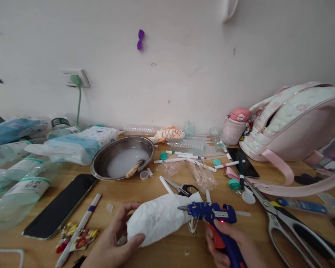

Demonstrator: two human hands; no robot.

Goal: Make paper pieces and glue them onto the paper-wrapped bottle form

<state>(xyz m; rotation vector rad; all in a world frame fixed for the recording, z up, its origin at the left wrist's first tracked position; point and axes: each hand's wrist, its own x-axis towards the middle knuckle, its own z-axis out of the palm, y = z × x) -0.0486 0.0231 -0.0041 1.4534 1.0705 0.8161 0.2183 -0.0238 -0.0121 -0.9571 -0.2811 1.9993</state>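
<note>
My left hand [120, 236] is closed around the rounded left end of a white paper-covered, fish-like form [159, 219], thumb in front and fingers behind. A blue glue gun [212, 212] with a red trigger sits in my right hand [234, 242], its red light lit and a clear glue stick poking out at the back. Its metal nozzle points left and lies over the white form's right part; whether it touches cannot be made out. Behind the form, black-handled scissors [184, 188] lie partly hidden.
A steel bowl [96, 169] holds cloudy liquid and a brush. Plastic bottles [25, 190] and a phone [61, 204] lie left. Large scissors [270, 212], a pink backpack [304, 126] and a tablet [248, 165] are right. Markers [198, 163] and an orange-patterned fish [170, 133] lie behind.
</note>
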